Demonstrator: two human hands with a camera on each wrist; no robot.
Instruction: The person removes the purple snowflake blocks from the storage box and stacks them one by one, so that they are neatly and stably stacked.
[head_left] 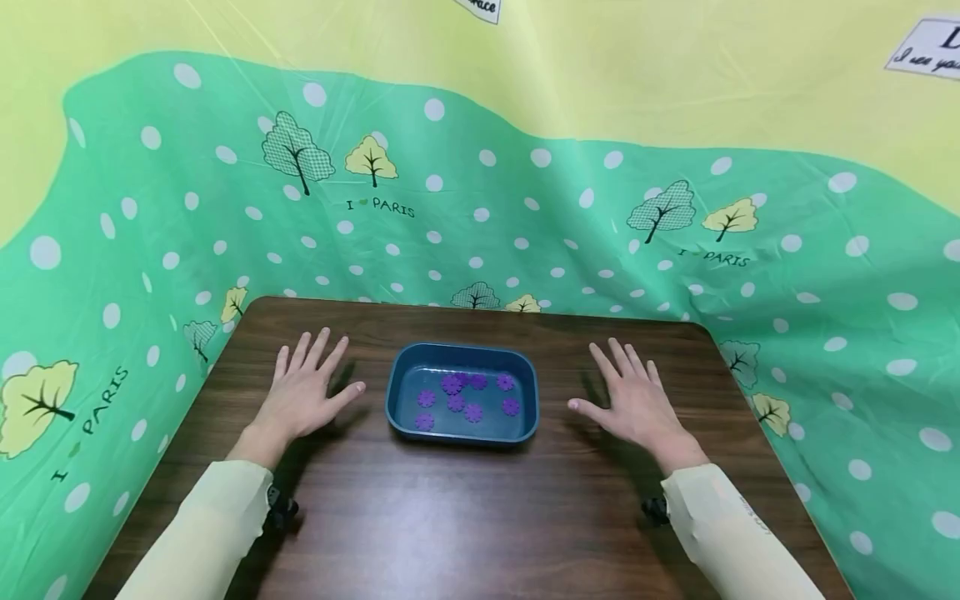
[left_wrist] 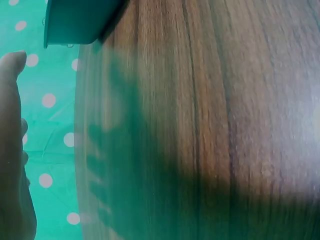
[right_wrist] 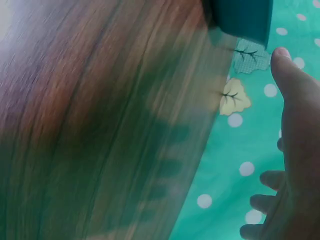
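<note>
A dark blue rectangular tray point(head_left: 462, 435) with rounded corners stands on the table between the two hands. Several small purple flower-shaped pieces point(head_left: 473, 412) lie scattered on its bottom, a few overlapping near the middle. To the left of the tray, the left hand point(head_left: 303, 396) is held palm down with fingers spread, holding nothing. On the other side, the right hand point(head_left: 633, 404) is spread the same way, its thumb toward the tray. Both wrist views show the hands above the table, their shadows falling on the wood, with a corner of the tray point(left_wrist: 75, 22) beyond the thumb.
The dark brown wooden table point(head_left: 465, 517) reaches back to a green and yellow curtain point(head_left: 510, 192) printed with dots and trees. This cloth also hangs along the left and right sides. A small black device point(head_left: 281, 508) sits at the left wrist, another point(head_left: 655, 510) at the right.
</note>
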